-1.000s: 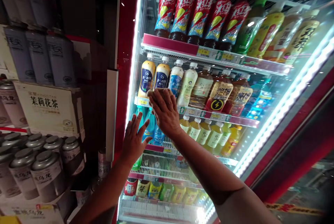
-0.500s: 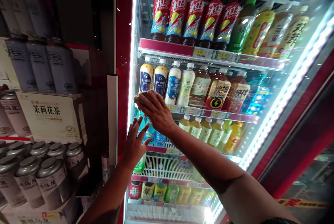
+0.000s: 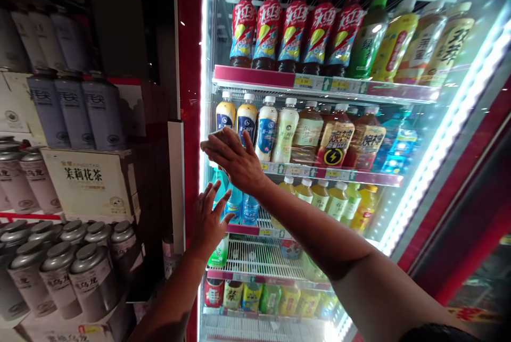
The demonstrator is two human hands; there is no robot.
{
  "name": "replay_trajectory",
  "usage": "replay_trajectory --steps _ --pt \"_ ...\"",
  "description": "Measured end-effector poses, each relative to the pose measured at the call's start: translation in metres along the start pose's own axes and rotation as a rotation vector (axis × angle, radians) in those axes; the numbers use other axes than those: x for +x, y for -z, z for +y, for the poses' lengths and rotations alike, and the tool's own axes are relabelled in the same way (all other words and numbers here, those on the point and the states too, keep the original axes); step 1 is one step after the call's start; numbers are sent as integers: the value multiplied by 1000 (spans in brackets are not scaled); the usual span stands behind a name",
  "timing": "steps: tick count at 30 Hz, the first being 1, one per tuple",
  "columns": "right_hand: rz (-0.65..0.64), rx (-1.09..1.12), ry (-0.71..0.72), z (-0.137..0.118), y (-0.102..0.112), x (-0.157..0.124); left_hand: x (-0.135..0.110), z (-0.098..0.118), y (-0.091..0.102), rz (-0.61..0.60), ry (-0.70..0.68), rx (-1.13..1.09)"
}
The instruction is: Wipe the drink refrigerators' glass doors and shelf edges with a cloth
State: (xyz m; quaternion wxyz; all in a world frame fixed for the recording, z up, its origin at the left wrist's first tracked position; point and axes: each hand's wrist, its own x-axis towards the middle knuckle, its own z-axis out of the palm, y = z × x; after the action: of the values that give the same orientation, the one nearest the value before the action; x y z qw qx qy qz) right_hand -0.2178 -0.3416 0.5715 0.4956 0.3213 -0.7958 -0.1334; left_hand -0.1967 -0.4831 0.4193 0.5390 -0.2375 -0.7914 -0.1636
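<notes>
My right hand (image 3: 233, 158) reaches across to the left side of the lit drinks cooler (image 3: 195, 92). Its fingers are together and laid flat, palm toward the glass, in front of the milk tea bottles (image 3: 247, 118) on the second shelf. A dull greyish edge shows past those fingers; whether it is a thin cloth or a reflection, I cannot make out. Below it my left hand (image 3: 210, 214) is raised with fingers spread and nothing in it, near the blue bottles (image 3: 250, 209). Whether either palm touches the glass is hard to see.
Red-capped iced tea bottles (image 3: 295, 31) line the top shelf beside green and yellow ones. To the left stand silver-lidded tea tins (image 3: 93, 273), purple tins (image 3: 101, 113) and a cream tea box (image 3: 88, 185). A bright light strip (image 3: 451, 113) edges the cooler's right side.
My right hand has shifted slightly left and its thumb now sticks up. The left hand stays below it, fingers still spread. The view has moved a little.
</notes>
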Motion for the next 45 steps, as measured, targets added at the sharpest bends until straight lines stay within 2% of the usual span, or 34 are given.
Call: replay_trajectory --steps 4,8,11,15,18,22,27,33,38,43,45 --pt "10 -5 41 4 0 7 13 0 10 63 20 -30" --pt "13 -12 65 17 9 9 34 -2 14 146 62 -108" --pt "22 -23 13 24 14 11 49 -6 9 198 115 -127" --pt "21 -16 77 31 16 2 62 -12 -1 167 142 -128" --pt "24 -15 91 41 20 -8 63 -15 -6 137 126 -106" --pt "24 -39 14 49 26 -17 60 -16 -8 126 111 -56" --pt "-12 -24 63 53 29 -32 59 -17 -6 122 94 -5" --pt "42 -10 5 55 26 -42 60 -13 -4 137 123 -27" --pt "45 -19 59 60 25 -59 60 -10 -2 137 118 -31" --pt "75 -30 -65 66 27 -67 63 -5 0 117 72 26" --pt "69 -25 -58 67 27 -71 64 -3 1 104 75 31"
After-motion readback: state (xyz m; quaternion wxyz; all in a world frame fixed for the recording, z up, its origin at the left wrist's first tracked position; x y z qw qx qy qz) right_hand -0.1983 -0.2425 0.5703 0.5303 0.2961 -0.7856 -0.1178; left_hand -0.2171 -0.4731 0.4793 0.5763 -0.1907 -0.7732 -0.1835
